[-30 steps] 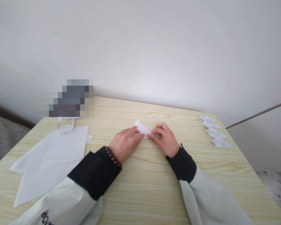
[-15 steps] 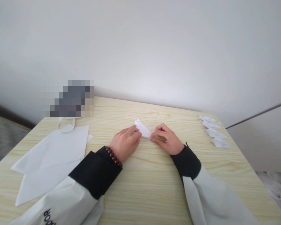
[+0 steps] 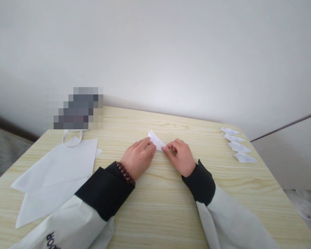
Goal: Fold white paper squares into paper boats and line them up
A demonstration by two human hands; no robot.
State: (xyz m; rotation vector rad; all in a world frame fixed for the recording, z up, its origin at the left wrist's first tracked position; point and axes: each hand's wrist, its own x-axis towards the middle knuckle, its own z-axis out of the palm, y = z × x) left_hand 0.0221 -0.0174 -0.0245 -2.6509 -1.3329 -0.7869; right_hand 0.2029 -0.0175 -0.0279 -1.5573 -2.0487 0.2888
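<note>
A small folded piece of white paper lies between my hands near the middle of the table. My left hand grips its left side, the thumb and fingers closed on the edge. At its lower right corner, my right hand pinches the paper between thumb and curled fingers. The paper's left part is partly hidden behind the left fingers. A dark beaded bracelet circles my left wrist.
Several folded white paper pieces stand in a row by the table's right edge. Larger white sheets overlap on the left, under a white loop. Behind it is a blurred dark object. A wall borders the wooden table.
My right hand has moved left along the paper, closer to my left hand, and its fingers have curled in more. The left hand keeps its grip almost in place.
</note>
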